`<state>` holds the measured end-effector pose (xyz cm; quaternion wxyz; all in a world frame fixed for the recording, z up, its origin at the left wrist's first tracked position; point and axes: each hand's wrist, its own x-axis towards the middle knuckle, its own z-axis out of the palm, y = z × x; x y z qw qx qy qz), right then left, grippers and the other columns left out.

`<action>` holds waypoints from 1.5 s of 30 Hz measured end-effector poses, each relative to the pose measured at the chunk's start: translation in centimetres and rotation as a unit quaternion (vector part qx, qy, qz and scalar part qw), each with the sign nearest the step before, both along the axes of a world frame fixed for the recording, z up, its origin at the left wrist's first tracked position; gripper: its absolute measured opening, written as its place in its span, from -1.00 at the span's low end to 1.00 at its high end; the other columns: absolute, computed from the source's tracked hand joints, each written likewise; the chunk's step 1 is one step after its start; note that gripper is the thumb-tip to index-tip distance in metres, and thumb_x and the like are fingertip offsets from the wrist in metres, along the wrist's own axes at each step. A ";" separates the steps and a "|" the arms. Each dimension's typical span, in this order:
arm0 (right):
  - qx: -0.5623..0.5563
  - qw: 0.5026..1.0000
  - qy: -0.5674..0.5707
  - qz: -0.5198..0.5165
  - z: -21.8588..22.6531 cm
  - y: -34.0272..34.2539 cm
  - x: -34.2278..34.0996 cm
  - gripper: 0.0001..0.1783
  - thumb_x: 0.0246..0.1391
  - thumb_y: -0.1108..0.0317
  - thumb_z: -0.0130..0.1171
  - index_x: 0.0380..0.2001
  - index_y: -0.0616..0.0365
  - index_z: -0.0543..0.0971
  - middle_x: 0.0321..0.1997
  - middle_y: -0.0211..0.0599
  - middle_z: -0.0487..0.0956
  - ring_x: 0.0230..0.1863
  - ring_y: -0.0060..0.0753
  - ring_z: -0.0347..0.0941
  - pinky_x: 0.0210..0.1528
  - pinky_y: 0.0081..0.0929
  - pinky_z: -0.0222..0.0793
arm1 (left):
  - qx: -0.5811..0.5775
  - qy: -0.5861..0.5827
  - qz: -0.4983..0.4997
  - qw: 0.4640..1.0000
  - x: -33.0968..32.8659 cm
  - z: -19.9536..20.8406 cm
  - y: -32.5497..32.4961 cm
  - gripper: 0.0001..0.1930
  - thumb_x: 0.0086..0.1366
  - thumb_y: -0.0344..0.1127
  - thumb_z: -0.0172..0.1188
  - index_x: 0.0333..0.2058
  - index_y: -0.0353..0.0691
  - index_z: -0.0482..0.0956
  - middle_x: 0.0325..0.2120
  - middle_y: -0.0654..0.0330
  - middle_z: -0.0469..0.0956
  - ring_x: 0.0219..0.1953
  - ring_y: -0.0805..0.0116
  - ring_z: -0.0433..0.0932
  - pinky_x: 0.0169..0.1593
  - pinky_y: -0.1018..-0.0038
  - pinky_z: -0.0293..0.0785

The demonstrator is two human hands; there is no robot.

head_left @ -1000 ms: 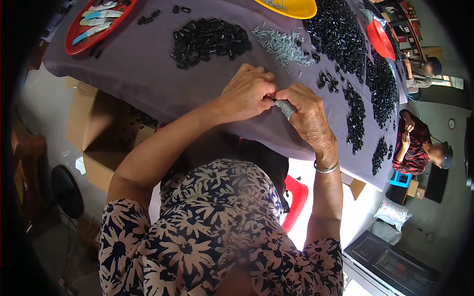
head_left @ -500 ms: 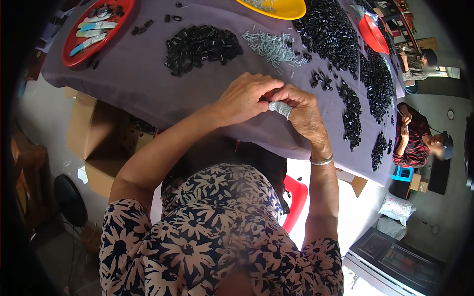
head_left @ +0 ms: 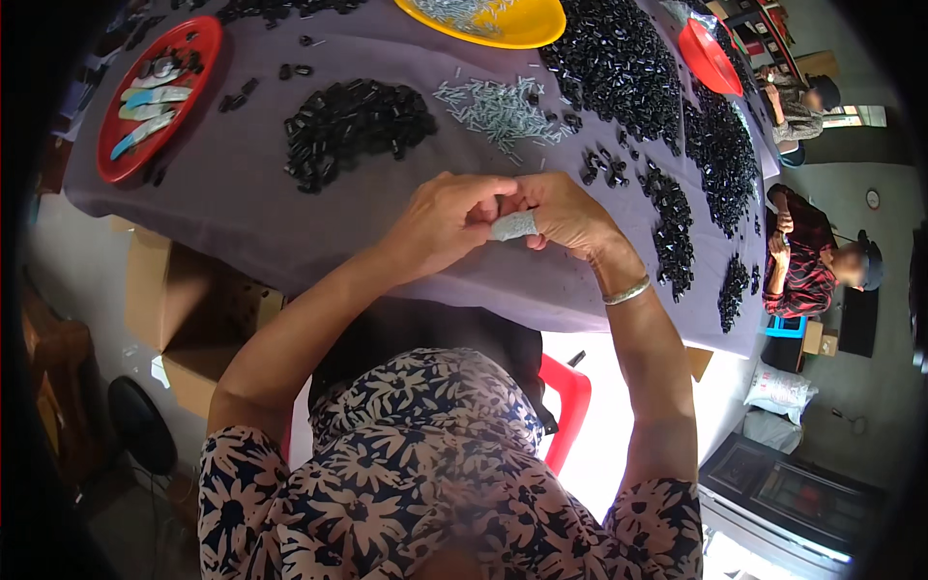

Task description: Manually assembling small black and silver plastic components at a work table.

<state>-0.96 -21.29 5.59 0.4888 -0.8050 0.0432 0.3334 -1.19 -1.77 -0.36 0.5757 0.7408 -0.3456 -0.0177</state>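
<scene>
My left hand [head_left: 440, 224] and my right hand [head_left: 572, 217] meet above the near edge of the cloth-covered table. Both have their fingers bent and pressed together; whatever they hold between them is too small or hidden to name. Grey tape [head_left: 513, 225] wraps my right thumb, and a silver bangle circles that wrist. Beyond my left hand lies a pile of short black plastic pieces [head_left: 353, 126]. A heap of small silvery pins [head_left: 503, 114] lies straight ahead of my hands, with a few loose black pieces [head_left: 604, 166] to its right.
A red tray [head_left: 201, 104] at the far left holds tools with blue and white handles. At the back are a yellow dish [head_left: 541, 31] of pins and a red bowl [head_left: 710, 60]. Large black heaps [head_left: 619, 72] cover the right side. Two people sit beyond the right edge.
The view has shifted, so the table things appear farther left. My right hand has turned, its taped thumb now pointing flatter toward my left fingers. Both hands remain together.
</scene>
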 end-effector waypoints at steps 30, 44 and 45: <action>0.059 0.993 -0.043 -0.087 0.2 1.2 -3.0 -0.87 0.09 0.43 0.30 -0.47 0.23 0.57 -0.61 -0.43 0.55 -0.70 -0.79 0.35 -0.71 -0.77 0.20 | -0.010 -0.077 0.037 0.996 -1.3 0.5 0.0 -0.57 -0.06 -0.66 0.31 -0.14 -0.28 0.55 -0.46 0.13 0.53 -0.47 0.21 0.53 -0.38 0.38 0.47; 0.101 0.993 0.027 -0.051 0.2 0.8 -2.2 -0.83 0.08 0.40 0.27 -0.27 0.25 0.59 -0.50 -0.38 0.55 -0.70 -0.71 0.35 -0.71 -0.76 0.22 | -0.014 -0.072 0.044 0.996 -1.1 0.5 0.2 -0.55 -0.05 -0.55 0.36 -0.10 -0.18 0.54 -0.36 0.16 0.62 -0.38 0.17 0.60 -0.27 0.35 0.51; 0.097 0.994 0.024 -0.049 0.1 0.6 -2.3 -0.82 0.08 0.40 0.28 -0.27 0.26 0.59 -0.49 -0.37 0.55 -0.71 -0.70 0.35 -0.71 -0.76 0.22 | -0.012 -0.042 0.017 0.999 -1.2 0.4 0.1 -0.53 -0.06 -0.55 0.36 -0.10 -0.17 0.54 -0.35 0.16 0.62 -0.38 0.18 0.60 -0.29 0.37 0.51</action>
